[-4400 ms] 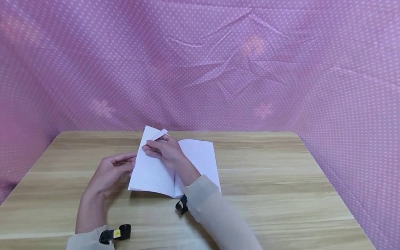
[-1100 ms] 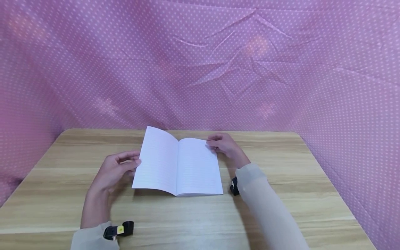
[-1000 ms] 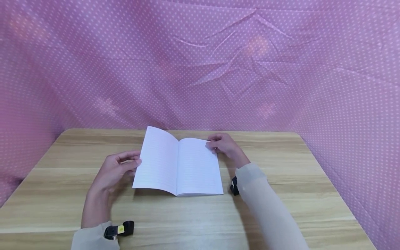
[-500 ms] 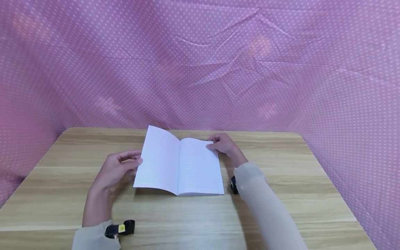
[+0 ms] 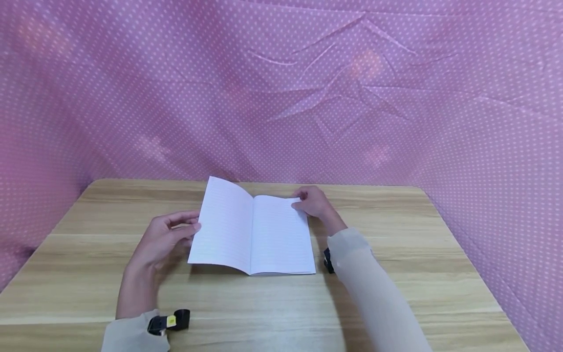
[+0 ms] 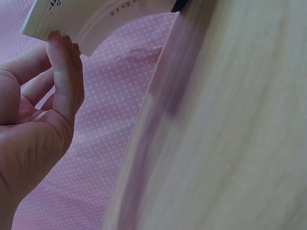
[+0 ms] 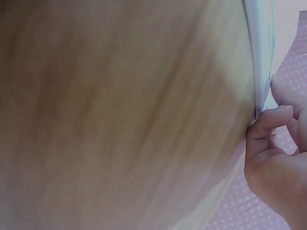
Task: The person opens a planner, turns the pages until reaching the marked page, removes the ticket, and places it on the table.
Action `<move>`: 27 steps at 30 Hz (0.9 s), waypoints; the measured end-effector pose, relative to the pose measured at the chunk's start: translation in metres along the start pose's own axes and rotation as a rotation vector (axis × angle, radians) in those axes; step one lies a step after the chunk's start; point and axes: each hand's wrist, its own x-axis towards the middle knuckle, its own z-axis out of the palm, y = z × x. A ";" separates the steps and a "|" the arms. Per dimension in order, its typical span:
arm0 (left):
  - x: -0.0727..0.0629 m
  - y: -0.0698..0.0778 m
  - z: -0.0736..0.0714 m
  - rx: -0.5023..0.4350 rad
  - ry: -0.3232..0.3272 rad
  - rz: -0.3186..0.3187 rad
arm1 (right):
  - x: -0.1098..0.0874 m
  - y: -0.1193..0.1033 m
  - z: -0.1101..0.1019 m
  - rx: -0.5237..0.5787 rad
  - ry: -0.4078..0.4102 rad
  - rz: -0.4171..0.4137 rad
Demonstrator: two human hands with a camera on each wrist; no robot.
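Note:
An open notebook with white lined pages lies at the middle of the table, its left half raised and curved off the wood. My left hand pinches the outer edge of that raised half between thumb and fingers. In the left wrist view, printed lettering shows on the underside of the notebook, beside the left hand. At the upper right corner, my right hand pinches the edge of the right half. The right wrist view has the right hand with thumb and index finger at the page edges.
The wooden table extends around the notebook, with rounded far corners. A pink dotted cloth hangs behind it and along both sides. A black wrist strap with a yellow label is on the left cuff.
Earlier, the right hand held a curled page over the left half; it has since moved to the right half's upper corner. In the last second its thumb and fingers shifted slightly there. The left hand keeps its hold.

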 end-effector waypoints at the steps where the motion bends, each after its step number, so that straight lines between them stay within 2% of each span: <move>1: 0.000 0.000 0.000 0.000 -0.001 0.001 | 0.000 -0.001 0.000 -0.014 0.002 -0.012; 5: 0.000 0.000 0.000 0.002 -0.002 -0.001 | -0.002 -0.002 0.000 -0.032 0.001 -0.037; 18: 0.000 -0.001 0.000 0.007 -0.002 0.005 | 0.001 -0.004 0.000 0.025 -0.038 -0.073; 21: 0.000 -0.001 0.000 0.006 -0.001 0.007 | 0.000 -0.006 0.000 0.044 -0.047 -0.061; 27: -0.001 -0.001 0.000 0.004 -0.003 0.003 | -0.006 -0.011 -0.007 0.149 -0.041 -0.015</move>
